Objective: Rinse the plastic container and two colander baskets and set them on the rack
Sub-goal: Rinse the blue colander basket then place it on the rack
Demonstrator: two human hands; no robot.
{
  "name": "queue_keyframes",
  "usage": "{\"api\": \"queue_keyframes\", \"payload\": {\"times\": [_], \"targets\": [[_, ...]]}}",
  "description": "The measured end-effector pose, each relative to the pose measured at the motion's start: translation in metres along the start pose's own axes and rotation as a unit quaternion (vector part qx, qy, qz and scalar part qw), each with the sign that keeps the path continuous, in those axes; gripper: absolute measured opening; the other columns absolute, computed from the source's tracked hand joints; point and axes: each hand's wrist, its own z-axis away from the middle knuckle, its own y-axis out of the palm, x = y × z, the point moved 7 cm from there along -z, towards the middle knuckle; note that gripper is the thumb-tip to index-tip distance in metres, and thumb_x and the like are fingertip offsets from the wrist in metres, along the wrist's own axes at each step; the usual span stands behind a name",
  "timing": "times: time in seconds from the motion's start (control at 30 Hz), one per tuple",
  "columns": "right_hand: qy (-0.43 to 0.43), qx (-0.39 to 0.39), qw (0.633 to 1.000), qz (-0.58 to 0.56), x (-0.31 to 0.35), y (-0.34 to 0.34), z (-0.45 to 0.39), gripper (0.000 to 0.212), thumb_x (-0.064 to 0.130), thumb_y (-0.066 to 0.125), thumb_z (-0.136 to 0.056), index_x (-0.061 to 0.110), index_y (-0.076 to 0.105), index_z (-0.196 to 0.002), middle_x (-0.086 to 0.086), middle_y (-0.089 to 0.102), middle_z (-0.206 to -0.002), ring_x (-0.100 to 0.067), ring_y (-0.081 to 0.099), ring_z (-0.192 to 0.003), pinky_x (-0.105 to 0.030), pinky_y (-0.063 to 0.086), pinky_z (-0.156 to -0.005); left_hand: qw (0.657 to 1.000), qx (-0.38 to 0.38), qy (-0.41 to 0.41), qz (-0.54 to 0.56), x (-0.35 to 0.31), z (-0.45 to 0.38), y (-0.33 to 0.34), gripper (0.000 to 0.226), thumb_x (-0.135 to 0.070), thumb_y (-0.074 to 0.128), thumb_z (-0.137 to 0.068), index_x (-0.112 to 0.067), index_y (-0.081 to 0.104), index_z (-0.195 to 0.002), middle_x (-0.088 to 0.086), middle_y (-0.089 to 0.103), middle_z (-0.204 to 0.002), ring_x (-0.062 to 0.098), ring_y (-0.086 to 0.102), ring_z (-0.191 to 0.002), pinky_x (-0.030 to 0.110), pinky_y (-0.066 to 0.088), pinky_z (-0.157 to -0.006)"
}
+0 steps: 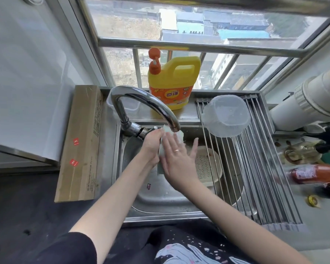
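Under the faucet spout (171,124), my left hand (152,143) grips a pale whitish-green colander basket (162,151) by its left side. My right hand (177,161) lies flat against the basket's front with fingers spread, hiding most of it. A beige colander basket (208,164) rests in the sink (160,197), partly under the rack bars. The clear plastic container (226,115) sits upside down on the far end of the roll-up metal rack (265,178), which covers the sink's right side.
A yellow detergent bottle (171,82) stands on the ledge behind the faucet, with another clear tub (128,105) to its left. A long cardboard box (82,141) lies left of the sink. Sauce bottles (312,173) and clutter fill the counter to the right.
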Motion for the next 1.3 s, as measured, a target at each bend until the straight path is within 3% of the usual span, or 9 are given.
{"api": "queue_keyframes", "payload": {"times": [0.1,0.2,0.4,0.6,0.7,0.93,1.1,1.2,1.3], "targets": [[-0.047,-0.043,0.996,-0.070,-0.007,-0.009,0.002,0.055,0.040,0.030,-0.093,0.021,0.038,-0.144,0.000,0.043,-0.147,-0.021,0.034,-0.139,-0.055,0.019,-0.108,0.999,0.014,-0.019,0.035,0.002,0.002,0.005,0.024,-0.021,0.043,-0.095,-0.004,0.059,-0.088,0.014,0.063,-0.086,0.022,0.062,-0.075,0.027,0.054,-0.069],[0.111,-0.049,0.972,-0.202,-0.038,-0.026,-0.020,0.045,0.038,0.023,-0.096,0.024,0.047,-0.131,-0.002,0.056,-0.133,-0.025,0.048,-0.125,-0.043,0.031,-0.099,0.997,0.051,0.028,-0.060,0.002,0.007,0.007,0.026,-0.031,0.058,-0.081,-0.008,0.064,-0.094,0.017,0.060,-0.094,0.028,0.054,-0.089,0.041,0.043,-0.080],[0.278,0.229,0.904,-0.231,-0.070,0.009,-0.063,0.040,0.023,0.027,-0.098,0.002,0.049,-0.124,-0.020,0.050,-0.134,-0.036,0.046,-0.121,-0.040,0.036,-0.096,0.982,0.082,0.071,-0.154,0.007,0.026,0.010,0.018,-0.036,0.048,-0.084,-0.025,0.062,-0.088,0.000,0.060,-0.090,0.021,0.051,-0.089,0.041,0.039,-0.082],[0.200,0.049,0.977,-0.062,-0.036,-0.021,-0.044,0.037,0.028,0.026,-0.096,0.015,0.059,-0.105,-0.004,0.063,-0.112,-0.028,0.047,-0.119,-0.067,0.002,-0.109,0.995,0.038,0.060,-0.076,0.006,0.018,0.009,0.014,-0.022,0.052,-0.089,-0.016,0.064,-0.086,0.012,0.062,-0.094,0.024,0.052,-0.092,0.039,0.040,-0.083],[0.085,0.025,0.996,0.020,-0.018,-0.014,-0.017,0.058,0.039,0.012,-0.092,0.017,0.050,-0.130,-0.003,0.056,-0.131,-0.028,0.040,-0.130,-0.072,0.000,-0.105,1.000,0.008,0.022,-0.016,0.013,0.009,0.003,0.012,-0.015,0.052,-0.090,-0.008,0.062,-0.089,0.015,0.060,-0.095,0.027,0.051,-0.095,0.041,0.041,-0.086],[0.009,0.062,0.981,-0.182,-0.018,-0.001,-0.007,0.055,0.058,0.025,-0.089,0.045,0.028,-0.142,0.021,0.027,-0.151,-0.013,0.010,-0.144,-0.060,-0.002,-0.111,0.999,-0.001,0.028,-0.028,-0.003,0.006,-0.013,0.028,-0.017,0.046,-0.091,0.004,0.056,-0.107,0.020,0.059,-0.096,0.027,0.057,-0.087,0.040,0.048,-0.082],[0.215,0.118,0.901,-0.358,-0.047,0.003,-0.038,0.042,0.046,0.028,-0.097,0.033,0.044,-0.133,-0.009,0.056,-0.132,-0.033,0.049,-0.122,-0.046,0.033,-0.104,0.989,0.066,0.047,-0.126,-0.004,0.017,-0.009,0.019,-0.014,0.043,-0.098,-0.009,0.061,-0.093,0.008,0.060,-0.082,0.019,0.054,-0.070,0.030,0.043,-0.061],[0.224,0.165,0.923,-0.264,-0.056,0.008,-0.052,0.046,0.044,0.029,-0.097,0.012,0.059,-0.111,-0.019,0.061,-0.118,-0.037,0.054,-0.111,-0.042,0.041,-0.093,0.987,0.066,0.058,-0.132,-0.003,0.025,-0.007,0.022,-0.012,0.042,-0.098,-0.015,0.060,-0.086,0.006,0.059,-0.079,0.018,0.053,-0.067,0.030,0.041,-0.060],[0.242,0.221,0.917,-0.226,-0.058,0.007,-0.063,0.041,0.025,0.029,-0.098,-0.001,0.045,-0.126,-0.029,0.054,-0.125,-0.041,0.051,-0.117,-0.046,0.039,-0.096,0.988,0.083,0.063,-0.114,0.002,0.029,0.003,0.018,-0.016,0.047,-0.097,-0.020,0.062,-0.086,0.006,0.061,-0.081,0.019,0.053,-0.070,0.032,0.042,-0.063]]}}
